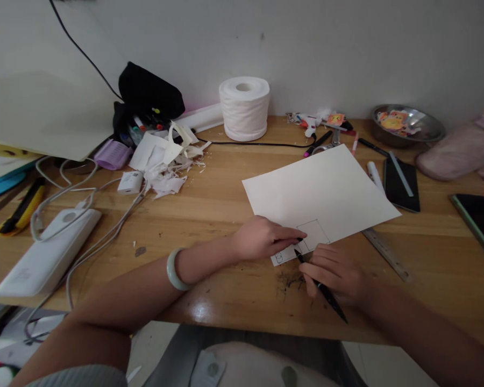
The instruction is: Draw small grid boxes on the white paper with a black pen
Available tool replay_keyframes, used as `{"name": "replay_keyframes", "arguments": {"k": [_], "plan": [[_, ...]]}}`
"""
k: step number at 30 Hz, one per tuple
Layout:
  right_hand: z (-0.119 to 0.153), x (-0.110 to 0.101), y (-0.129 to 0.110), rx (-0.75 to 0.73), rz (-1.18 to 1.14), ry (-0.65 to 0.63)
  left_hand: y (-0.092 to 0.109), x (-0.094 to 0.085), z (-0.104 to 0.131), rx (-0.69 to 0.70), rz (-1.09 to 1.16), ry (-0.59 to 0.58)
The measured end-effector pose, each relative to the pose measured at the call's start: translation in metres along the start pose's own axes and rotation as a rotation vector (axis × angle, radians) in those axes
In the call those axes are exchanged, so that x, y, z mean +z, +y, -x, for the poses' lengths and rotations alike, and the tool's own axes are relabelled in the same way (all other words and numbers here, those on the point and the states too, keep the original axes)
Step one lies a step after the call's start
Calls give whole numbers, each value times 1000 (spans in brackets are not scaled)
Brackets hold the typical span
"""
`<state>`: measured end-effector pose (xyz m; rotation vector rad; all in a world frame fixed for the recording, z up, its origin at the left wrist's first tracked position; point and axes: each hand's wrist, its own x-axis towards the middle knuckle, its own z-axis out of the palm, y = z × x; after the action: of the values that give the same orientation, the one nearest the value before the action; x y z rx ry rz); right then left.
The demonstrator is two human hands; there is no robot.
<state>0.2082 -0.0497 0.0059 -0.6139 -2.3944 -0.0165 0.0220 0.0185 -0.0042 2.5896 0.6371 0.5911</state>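
A sheet of white paper (325,188) lies askew on the wooden table, with thin ruled lines and a small scribbled figure near its lower corner. My left hand (262,238) rests on that corner, its fingers closed around a small black piece that looks like a pen cap (300,239). In my right hand (334,271) is a black pen (329,301), slanted so its tip touches or nearly touches the paper beside the left fingertips. Dark scribbles mark the table just below the sheet. A metal ruler (387,255) reaches out from under the paper's right edge.
Paper scraps (171,166) are heaped by a black pencil case (149,91). A tissue roll (244,110) and a steel bowl (407,126) stand by the wall. A white power bank (50,252) with cables lies left; a phone (478,223) lies right.
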Motion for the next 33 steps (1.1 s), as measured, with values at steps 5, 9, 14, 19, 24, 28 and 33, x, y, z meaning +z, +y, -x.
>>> {"name": "replay_keyframes", "arguments": {"k": [5, 9, 14, 19, 24, 28, 33], "plan": [[2, 6, 3, 16, 41, -28, 1, 0, 0, -10, -16, -12], [2, 8, 3, 18, 61, -102, 1, -1, -1, -15, -6, -29], [3, 8, 3, 12, 87, -134, 1, -1, -1, -18, 5, -38], [3, 8, 2, 23, 88, -116, 0, -1, -1, -24, 7, -29], [3, 7, 3, 44, 87, -81, 0, -1, -1, -17, 7, -20], [5, 6, 4, 63, 58, -99, 0, -1, -1, -21, 13, -29], [5, 7, 3, 89, 60, -83, 0, -1, 0, -26, 16, -25]]}}
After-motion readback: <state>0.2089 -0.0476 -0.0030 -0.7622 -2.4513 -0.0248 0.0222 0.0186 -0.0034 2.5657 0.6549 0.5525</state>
